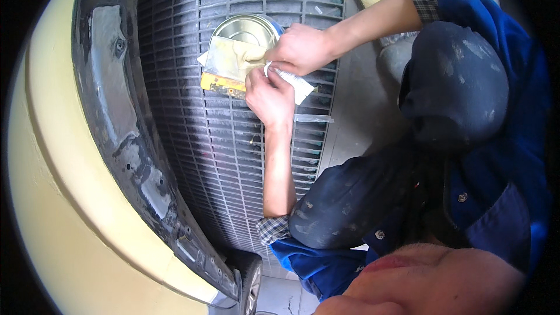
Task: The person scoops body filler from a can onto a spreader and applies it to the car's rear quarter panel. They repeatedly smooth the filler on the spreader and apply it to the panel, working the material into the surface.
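Observation:
My left hand (272, 94) and my right hand (304, 48) meet over a flat metal filler spreader (221, 59) with a yellow back edge. Between the fingers of both hands is a white tube (297, 85) bearing print; its far end is hidden by the fingers. A smear of beige body filler (245, 54) lies on the spreader blade beside my fingertips. The spreader lies partly over the top of a round metal can (243, 28) with a blue side, which stands on the floor grating. A pale corner of something shows under the spreader's left side.
A car body (57, 109) in pale yellow curves along the left, with a dark, patchy edge strip (113, 78). A wheel (253, 282) stands at the bottom. Metal floor grating (227, 140) lies beneath, with a clear plastic strip (313, 118) on it. My bent knees (459, 83) are at right.

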{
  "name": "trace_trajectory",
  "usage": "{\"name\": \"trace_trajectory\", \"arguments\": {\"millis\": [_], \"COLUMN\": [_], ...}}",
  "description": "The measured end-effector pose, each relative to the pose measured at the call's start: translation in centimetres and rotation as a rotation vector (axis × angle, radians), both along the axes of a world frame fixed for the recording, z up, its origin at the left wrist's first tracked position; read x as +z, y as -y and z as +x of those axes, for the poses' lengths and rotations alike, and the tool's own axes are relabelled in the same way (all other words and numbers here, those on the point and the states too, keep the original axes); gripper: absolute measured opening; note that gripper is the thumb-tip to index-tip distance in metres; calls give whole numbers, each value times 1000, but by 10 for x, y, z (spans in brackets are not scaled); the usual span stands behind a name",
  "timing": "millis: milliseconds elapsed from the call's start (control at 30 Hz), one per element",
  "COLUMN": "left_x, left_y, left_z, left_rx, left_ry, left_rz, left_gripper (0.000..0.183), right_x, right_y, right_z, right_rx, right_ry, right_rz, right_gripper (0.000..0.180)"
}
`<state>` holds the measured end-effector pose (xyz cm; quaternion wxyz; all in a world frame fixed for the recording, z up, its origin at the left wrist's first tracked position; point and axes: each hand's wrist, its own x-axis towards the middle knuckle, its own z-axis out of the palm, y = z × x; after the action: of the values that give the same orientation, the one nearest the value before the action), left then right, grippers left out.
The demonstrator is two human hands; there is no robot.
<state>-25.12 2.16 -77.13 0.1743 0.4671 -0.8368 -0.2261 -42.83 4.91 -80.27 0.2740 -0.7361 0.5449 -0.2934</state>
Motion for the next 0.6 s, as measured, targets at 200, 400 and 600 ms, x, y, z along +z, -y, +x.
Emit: {"name": "trace_trajectory", "arguments": {"millis": [200, 400, 600], "left_x": [0, 5, 32], "left_y": [2, 0, 7], "left_z": [-3, -5, 26], "left_rx": [4, 9, 62], "left_ry": [50, 18, -141], "left_rz": [-92, -27, 25], "left_gripper": [19, 17, 11], "right_x": [-3, 9, 14], "right_y": [5, 3, -22], "right_z": [2, -2, -32], "right_rx": [3, 2, -8], "right_ry": [79, 129, 130], "right_rz": [-5, 117, 141], "right_gripper": [19, 19, 26]}}
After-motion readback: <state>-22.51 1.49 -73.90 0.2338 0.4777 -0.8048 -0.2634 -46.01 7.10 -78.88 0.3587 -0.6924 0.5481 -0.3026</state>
